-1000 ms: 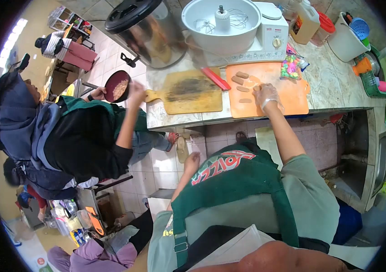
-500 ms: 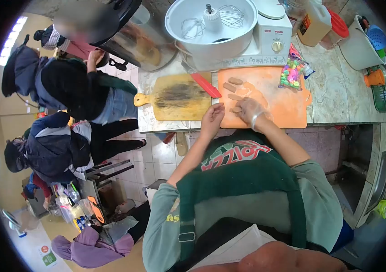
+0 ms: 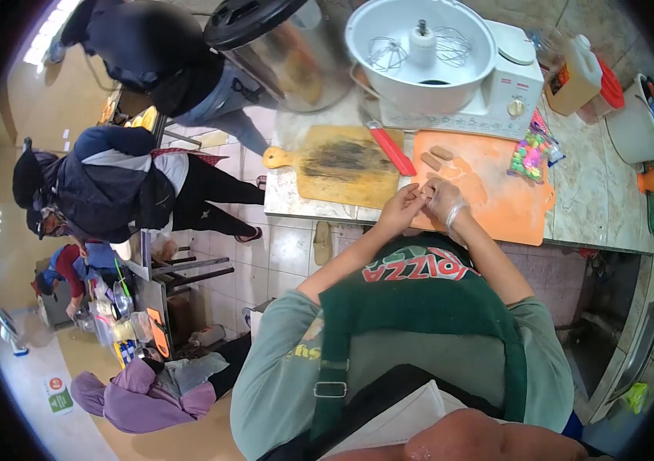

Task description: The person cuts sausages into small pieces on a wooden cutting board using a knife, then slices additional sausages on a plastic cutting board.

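My left hand [image 3: 402,210] is closed, its fingertips pinched together at the near left edge of the orange cutting board [image 3: 488,211]. My right hand [image 3: 445,203], in a clear plastic glove, meets it there with curled fingers. Whatever lies between the fingers is hidden. Just beyond the hands, two brown oblong pieces, one farther piece [image 3: 441,153] and one nearer piece [image 3: 430,161], rest on the board beside a pale floury smear. A red-handled tool [image 3: 393,150] lies across the gap between this board and the wooden board [image 3: 348,165].
Behind the boards stands a white stand mixer [image 3: 419,84] with whisks in its bowl. A bag of colourful sweets [image 3: 529,155] lies at the orange board's far right. A tall lidded container [image 3: 288,58] is at back left. Several people are on the left, one in a dark jacket [image 3: 104,184].
My view has shifted, so the counter appears farther right and lower. My hands have come together; the right was over a brown piece on the board. Fewer brown pieces show.
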The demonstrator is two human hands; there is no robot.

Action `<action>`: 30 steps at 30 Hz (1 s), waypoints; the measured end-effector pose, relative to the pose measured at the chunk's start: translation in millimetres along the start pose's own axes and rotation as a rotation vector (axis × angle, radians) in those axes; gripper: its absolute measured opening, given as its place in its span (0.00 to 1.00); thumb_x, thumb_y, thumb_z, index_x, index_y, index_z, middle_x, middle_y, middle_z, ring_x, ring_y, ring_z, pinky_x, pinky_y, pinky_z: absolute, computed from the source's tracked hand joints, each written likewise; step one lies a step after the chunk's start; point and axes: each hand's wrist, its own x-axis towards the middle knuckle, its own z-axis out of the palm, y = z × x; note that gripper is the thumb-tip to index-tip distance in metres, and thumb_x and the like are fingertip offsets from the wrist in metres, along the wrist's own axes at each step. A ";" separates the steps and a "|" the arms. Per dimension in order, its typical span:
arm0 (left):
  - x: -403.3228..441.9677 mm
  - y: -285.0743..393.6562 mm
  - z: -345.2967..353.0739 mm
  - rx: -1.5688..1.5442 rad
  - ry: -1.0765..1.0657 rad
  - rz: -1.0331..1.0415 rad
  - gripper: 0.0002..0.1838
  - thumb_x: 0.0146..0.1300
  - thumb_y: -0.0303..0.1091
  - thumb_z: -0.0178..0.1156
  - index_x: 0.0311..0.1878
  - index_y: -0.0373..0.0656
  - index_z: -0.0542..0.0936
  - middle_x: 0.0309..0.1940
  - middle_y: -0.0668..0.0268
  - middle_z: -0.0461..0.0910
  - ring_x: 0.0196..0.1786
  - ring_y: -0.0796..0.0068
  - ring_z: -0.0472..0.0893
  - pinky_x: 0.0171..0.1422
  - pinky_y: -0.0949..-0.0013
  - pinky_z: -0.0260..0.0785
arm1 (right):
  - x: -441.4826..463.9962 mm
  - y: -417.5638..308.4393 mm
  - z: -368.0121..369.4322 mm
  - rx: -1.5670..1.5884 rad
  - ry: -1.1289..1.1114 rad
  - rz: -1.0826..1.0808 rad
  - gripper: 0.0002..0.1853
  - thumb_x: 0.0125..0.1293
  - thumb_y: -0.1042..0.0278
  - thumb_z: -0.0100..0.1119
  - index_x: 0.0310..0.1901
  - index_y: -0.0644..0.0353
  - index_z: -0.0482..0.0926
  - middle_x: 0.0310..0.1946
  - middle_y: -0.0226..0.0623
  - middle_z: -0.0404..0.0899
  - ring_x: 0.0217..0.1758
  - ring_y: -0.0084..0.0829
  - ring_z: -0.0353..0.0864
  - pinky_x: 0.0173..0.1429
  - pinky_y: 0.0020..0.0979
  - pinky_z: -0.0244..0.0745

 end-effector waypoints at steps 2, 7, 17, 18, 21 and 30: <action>1.8 5.9 -12.3 -0.362 -0.086 -0.096 0.25 0.61 0.35 0.51 0.59 0.40 0.58 0.36 0.64 0.73 0.38 0.79 0.75 0.40 0.78 0.68 | 5.6 -15.0 11.4 -0.008 0.034 -0.078 0.08 0.50 0.68 0.59 0.29 0.63 0.73 0.21 0.41 0.74 0.24 0.31 0.75 0.31 0.28 0.71; 8.3 11.5 -65.4 -0.414 0.042 -0.004 0.19 0.62 0.31 0.49 0.56 0.38 0.62 0.36 0.67 0.73 0.34 0.81 0.74 0.36 0.80 0.67 | 22.8 -70.1 40.5 0.053 0.067 -0.312 0.17 0.49 0.67 0.59 0.43 0.59 0.74 0.40 0.47 0.74 0.47 0.45 0.72 0.48 0.38 0.69; 43.2 -33.4 -189.1 0.172 0.312 0.190 0.22 0.56 0.27 0.52 0.55 0.38 0.62 0.32 0.62 0.75 0.33 0.76 0.76 0.35 0.76 0.68 | 58.8 -93.9 48.5 -0.539 0.299 -0.138 0.25 0.53 0.63 0.55 0.55 0.52 0.67 0.47 0.46 0.70 0.47 0.45 0.71 0.50 0.38 0.67; 39.3 -25.5 -191.4 0.168 0.310 0.184 0.22 0.56 0.27 0.52 0.55 0.38 0.62 0.32 0.62 0.75 0.33 0.76 0.76 0.35 0.76 0.68 | 62.0 -88.7 50.3 -0.630 0.328 -0.086 0.25 0.54 0.66 0.54 0.56 0.50 0.66 0.46 0.46 0.71 0.45 0.45 0.71 0.49 0.38 0.67; 33.1 -2.3 -191.4 0.388 0.414 0.207 0.24 0.51 0.29 0.57 0.53 0.39 0.68 0.35 0.55 0.77 0.36 0.68 0.78 0.38 0.71 0.68 | 79.1 -62.3 60.8 -0.738 0.203 0.009 0.28 0.55 0.72 0.49 0.59 0.46 0.61 0.43 0.45 0.70 0.45 0.45 0.71 0.48 0.39 0.68; 37.5 -1.3 -208.0 0.297 0.465 0.192 0.15 0.53 0.31 0.57 0.43 0.35 0.74 0.29 0.58 0.79 0.30 0.71 0.79 0.34 0.73 0.69 | 54.1 -84.0 67.3 -0.490 0.220 0.123 0.30 0.52 0.77 0.44 0.60 0.50 0.59 0.37 0.50 0.72 0.42 0.47 0.72 0.46 0.39 0.68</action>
